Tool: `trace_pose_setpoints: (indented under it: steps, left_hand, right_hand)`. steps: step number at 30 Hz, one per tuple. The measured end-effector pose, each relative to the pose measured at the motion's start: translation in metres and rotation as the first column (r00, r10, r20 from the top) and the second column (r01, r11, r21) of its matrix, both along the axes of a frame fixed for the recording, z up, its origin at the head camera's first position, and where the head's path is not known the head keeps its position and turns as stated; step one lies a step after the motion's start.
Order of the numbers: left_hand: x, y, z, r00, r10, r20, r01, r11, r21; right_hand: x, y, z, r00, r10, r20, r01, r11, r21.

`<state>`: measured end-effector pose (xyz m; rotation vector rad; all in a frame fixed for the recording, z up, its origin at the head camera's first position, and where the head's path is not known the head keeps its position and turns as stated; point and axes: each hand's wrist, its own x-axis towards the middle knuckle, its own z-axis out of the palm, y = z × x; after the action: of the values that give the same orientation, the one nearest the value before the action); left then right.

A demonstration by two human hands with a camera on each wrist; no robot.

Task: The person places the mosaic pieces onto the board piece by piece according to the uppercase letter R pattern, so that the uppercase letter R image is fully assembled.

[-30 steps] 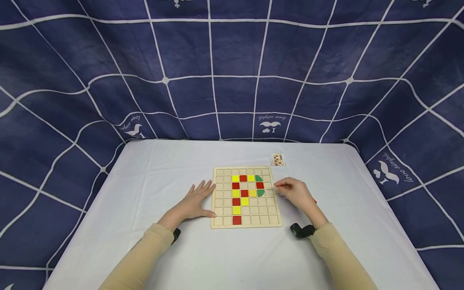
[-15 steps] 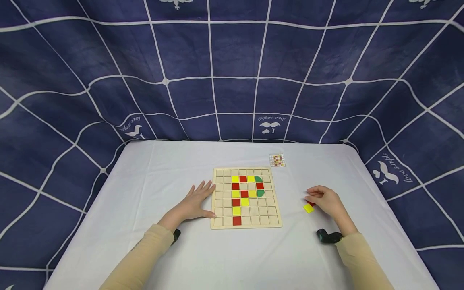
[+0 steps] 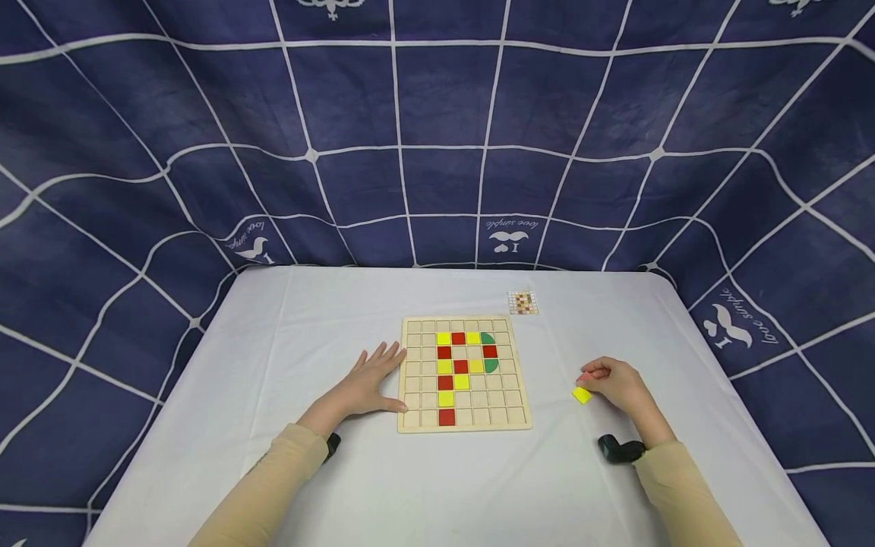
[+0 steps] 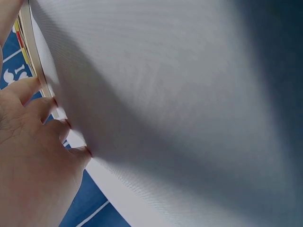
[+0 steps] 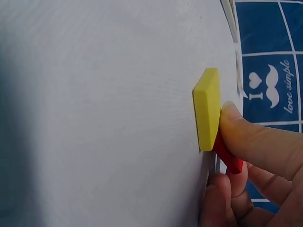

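Note:
My left hand (image 3: pixel 365 382) lies with fingers spread at the left edge of a wooden grid board (image 3: pixel 495 398). In the left wrist view its fingertips touch the table right by the board's edge. Red and yellow square tiles and two green quarter-round pieces sit in the board's cells. Right of the board, my right hand (image 3: pixel 618 385) pinches a red tile (image 5: pixel 229 155) between thumb and fingers, tilted in the right wrist view. Directly beside the thumb is a yellow square tile (image 5: pixel 207 111) on the white cloth, partly overlapping the red one from this angle.
A small printed pattern card (image 3: pixel 522 302) lies beyond the board's far right corner. White cloth covers the table (image 3: pixel 307 304), and a dark blue checked curtain (image 3: pixel 437 182) hangs behind and at both sides.
My right hand has moved right, from the board's right edge to the loose tiles, and lifted the red tile into a tilt beside the yellow one. My left hand has stayed put.

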<state>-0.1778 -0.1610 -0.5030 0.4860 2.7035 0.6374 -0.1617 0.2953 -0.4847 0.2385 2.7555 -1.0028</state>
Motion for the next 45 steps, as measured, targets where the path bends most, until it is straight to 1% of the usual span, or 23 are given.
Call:
trace_pose_setpoints:
  steps: [6, 9, 13, 18, 23, 27, 30, 36, 39, 43, 45]
  left_hand:
    - [0.001, 0.001, -0.002, 1.000, 0.003, -0.003, -0.003, 1.000, 0.003]
    - [0.001, 0.001, -0.002, 1.000, 0.006, -0.005, -0.006, 1.000, 0.003]
    - [0.002, 0.001, 0.000, 1.000, 0.008, 0.000, -0.008, 1.000, 0.004]
    - [0.000, 0.000, 0.000, 1.000, 0.000, 0.002, 0.000, 1.000, 0.003]
    - [-0.001, 0.000, -0.001, 1.000, -0.006, 0.006, 0.006, 1.000, 0.003]
    - [-0.001, -0.001, -0.001, 1.000, -0.007, 0.008, 0.007, 1.000, 0.006]
    - [-0.001, -0.001, -0.001, 1.000, -0.007, 0.010, 0.007, 1.000, 0.006]
    - [0.000, -0.001, 0.000, 1.000, -0.009, 0.020, 0.009, 1.000, 0.006]
    - [0.000, -0.001, 0.001, 1.000, -0.011, 0.020, 0.011, 1.000, 0.008]
    - [-0.001, -0.001, 0.001, 1.000, -0.010, 0.016, 0.010, 1.000, 0.012]
    - [-0.001, -0.001, 0.000, 1.000, -0.011, 0.015, 0.011, 1.000, 0.014]
  right_hand:
    - [-0.001, -0.006, 0.002, 1.000, 0.005, 0.010, -0.005, 1.000, 0.007]
    - [-0.003, -0.017, 0.006, 1.000, 0.001, -0.024, -0.001, 1.000, -0.012]
    - [-0.005, -0.038, 0.011, 0.996, 0.003, -0.085, -0.009, 0.997, -0.073]
    - [-0.005, -0.072, 0.009, 0.991, 0.064, -0.117, -0.084, 0.981, -0.175]
    - [-0.001, -0.108, 0.003, 0.981, 0.145, -0.131, -0.175, 0.950, -0.258]
    - [0.002, -0.127, -0.004, 0.969, 0.205, -0.137, -0.238, 0.924, -0.299]
    - [0.004, -0.136, -0.010, 0.960, 0.246, -0.135, -0.276, 0.914, -0.298]
    - [0.006, -0.146, -0.016, 0.947, 0.295, -0.128, -0.318, 0.919, -0.231]
    - [0.006, -0.148, -0.015, 0.938, 0.316, -0.146, -0.340, 0.920, -0.197]
    - [0.006, -0.150, -0.014, 0.913, 0.361, -0.189, -0.390, 0.909, -0.147]
    - [0.006, -0.151, -0.014, 0.906, 0.371, -0.202, -0.400, 0.907, -0.134]
